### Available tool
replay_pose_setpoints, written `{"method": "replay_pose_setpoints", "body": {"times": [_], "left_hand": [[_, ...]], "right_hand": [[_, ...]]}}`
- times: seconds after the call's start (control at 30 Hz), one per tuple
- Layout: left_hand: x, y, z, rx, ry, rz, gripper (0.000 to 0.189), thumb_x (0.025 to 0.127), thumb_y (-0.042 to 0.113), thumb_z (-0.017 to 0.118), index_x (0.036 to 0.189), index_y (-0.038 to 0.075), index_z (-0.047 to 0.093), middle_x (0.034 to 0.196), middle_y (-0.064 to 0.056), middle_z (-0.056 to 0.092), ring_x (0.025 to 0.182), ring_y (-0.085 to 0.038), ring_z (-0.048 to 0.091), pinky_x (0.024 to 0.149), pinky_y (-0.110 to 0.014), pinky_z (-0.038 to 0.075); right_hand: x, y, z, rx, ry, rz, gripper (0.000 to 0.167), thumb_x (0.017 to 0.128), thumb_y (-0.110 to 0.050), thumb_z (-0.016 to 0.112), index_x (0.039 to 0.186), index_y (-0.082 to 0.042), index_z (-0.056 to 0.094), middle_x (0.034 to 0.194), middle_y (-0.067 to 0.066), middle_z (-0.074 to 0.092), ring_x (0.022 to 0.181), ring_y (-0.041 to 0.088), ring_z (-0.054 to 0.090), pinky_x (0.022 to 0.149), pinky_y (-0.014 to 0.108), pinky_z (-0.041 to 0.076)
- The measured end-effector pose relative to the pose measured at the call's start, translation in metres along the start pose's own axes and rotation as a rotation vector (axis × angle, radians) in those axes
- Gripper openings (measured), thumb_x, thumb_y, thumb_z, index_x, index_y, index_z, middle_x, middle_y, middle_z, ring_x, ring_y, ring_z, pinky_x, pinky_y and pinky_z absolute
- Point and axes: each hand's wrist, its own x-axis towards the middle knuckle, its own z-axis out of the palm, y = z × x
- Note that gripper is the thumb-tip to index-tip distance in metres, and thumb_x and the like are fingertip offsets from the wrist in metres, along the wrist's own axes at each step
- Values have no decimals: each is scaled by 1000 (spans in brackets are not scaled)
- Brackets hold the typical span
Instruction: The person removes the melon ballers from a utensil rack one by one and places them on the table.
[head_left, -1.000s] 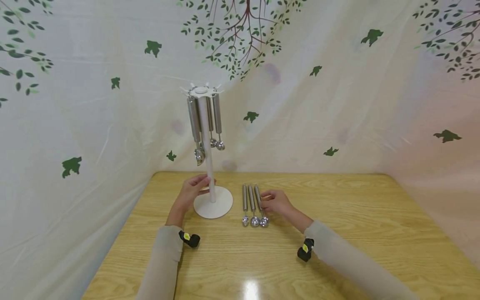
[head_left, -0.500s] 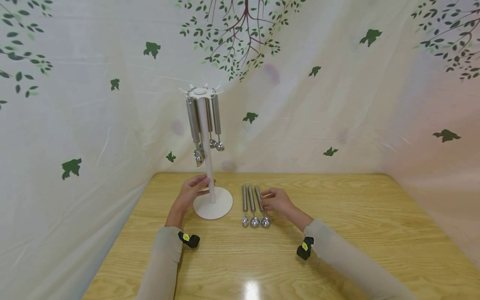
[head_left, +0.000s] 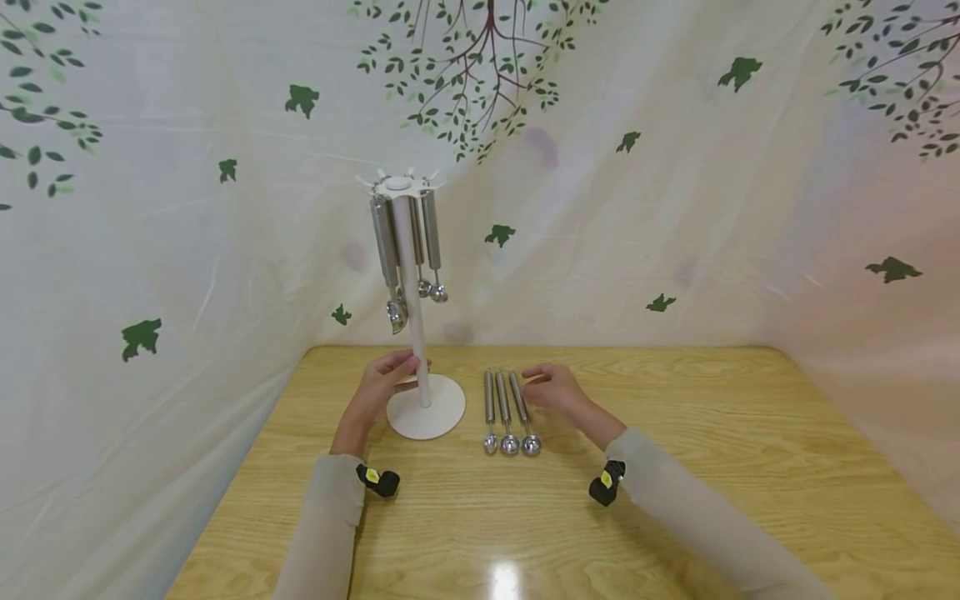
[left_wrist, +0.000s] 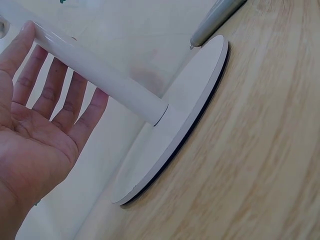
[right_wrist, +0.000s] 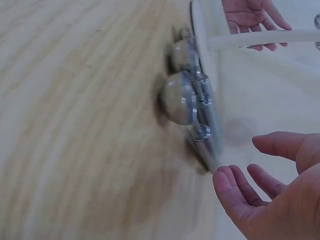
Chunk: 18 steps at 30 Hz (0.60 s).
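Steadying the stand (head_left: 438, 423): left hand (head_left: 378, 387), thumb and fingers round the pole (head_left: 419, 337), presumably against tipping.
Right hand (head_left: 553, 390): thumb and fingers parted, holding nothing, just beside the rightmost spoon (head_left: 518, 395); contact unclear.
Three spoons (head_left: 503, 397): side by side on the table (head_left: 750, 417), likely keeping each handle reachable.
Hanging spoons (head_left: 384, 242): handles up, under the top rack (head_left: 397, 185).

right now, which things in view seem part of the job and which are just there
Likely part of the job:
white stand, held by the left hand
hanging metal utensils
three metal utensils lying near the right hand

Seemingly just there:
wood-grain table
leaf-print cloth
black wrist devices
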Motion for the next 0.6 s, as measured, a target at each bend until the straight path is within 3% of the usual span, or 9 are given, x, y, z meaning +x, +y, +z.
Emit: {"method": "replay_pose_setpoints", "body": {"times": [0.07,0.23,0.37,0.6], "left_hand": [[0,1,0,-2,-1,-3,32,103,26,62,127,6,67,106,11,76,106,-6,70,103,-46,56],[-1,1,1,-6,-3,6,28,103,25,62,124,8,69,110,5,76,106,-7,70,105,-50,54],[-1,0,1,-11,-5,12,20,104,23,61,118,14,72,115,-1,76,107,-8,70,108,-54,51],[0,2,0,-27,-11,-19,20,106,17,56,117,17,72,114,1,76,104,-6,69,112,-59,46]], "right_hand": [[-1,-12,-2,5,-10,-13,41,97,-4,64,134,12,56,126,32,63,114,44,65,98,51,58],[7,-35,-10,14,-40,-59,40,99,-8,65,135,7,58,132,28,63,119,38,65,106,54,52],[14,-59,-17,32,-83,-153,39,99,-10,65,136,3,60,133,26,64,118,31,66,106,51,53],[14,-116,-20,67,-118,-307,37,99,-9,66,135,-1,61,130,22,66,113,23,67,98,35,59]]}}
